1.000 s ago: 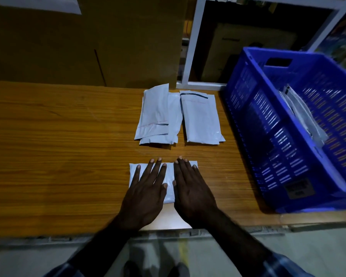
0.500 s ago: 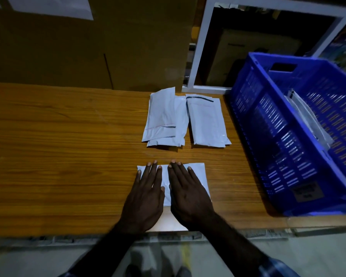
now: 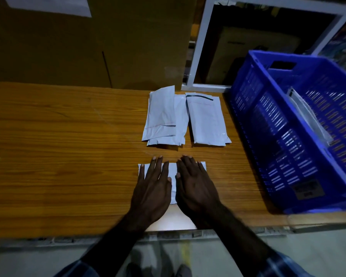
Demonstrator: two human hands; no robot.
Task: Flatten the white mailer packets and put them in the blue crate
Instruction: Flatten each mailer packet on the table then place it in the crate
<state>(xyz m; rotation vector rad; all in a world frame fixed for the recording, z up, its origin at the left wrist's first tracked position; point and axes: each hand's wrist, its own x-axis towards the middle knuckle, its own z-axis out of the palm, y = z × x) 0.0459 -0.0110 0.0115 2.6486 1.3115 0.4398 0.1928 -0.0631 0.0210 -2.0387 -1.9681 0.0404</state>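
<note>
— Both hands have crept a little outward since the earlier frames: the left hand (image 3: 151,189) and the right hand (image 3: 196,186) lay almost touching half a second back, and now a strip of the white mailer packet (image 3: 173,176) shows between them.

— And the hold?

— Neither hand grasps anything. The fingers lie straight and spread, palms down, pressing the packet flat against the wooden table (image 3: 58,156) near its front edge. It reads as a smoothing stroke from the middle toward the ends.

— How far along does the job look?

— Partway, by the look of it. At least one or two pale packets (image 3: 308,118) already stand leaning inside the blue crate (image 3: 278,148) at the right; how many exactly cannot be told. On the table beyond the hands wait two more lots: an overlapped stack of mailers (image 3: 162,116) on the left and a second stack (image 3: 207,120) just beside it, with a dark strip along its top flap. Those are probably not yet flattened, so several rounds remain.

— Anything in the way?

— Little. The crate stands near the right hand with its top open, so the packet must be lifted over the tall near wall. A large cardboard box (image 3: 88,47) and a white shelf frame (image 3: 200,47) rise behind the table, well apart from the work. The light is dim, which hides creases.
</note>
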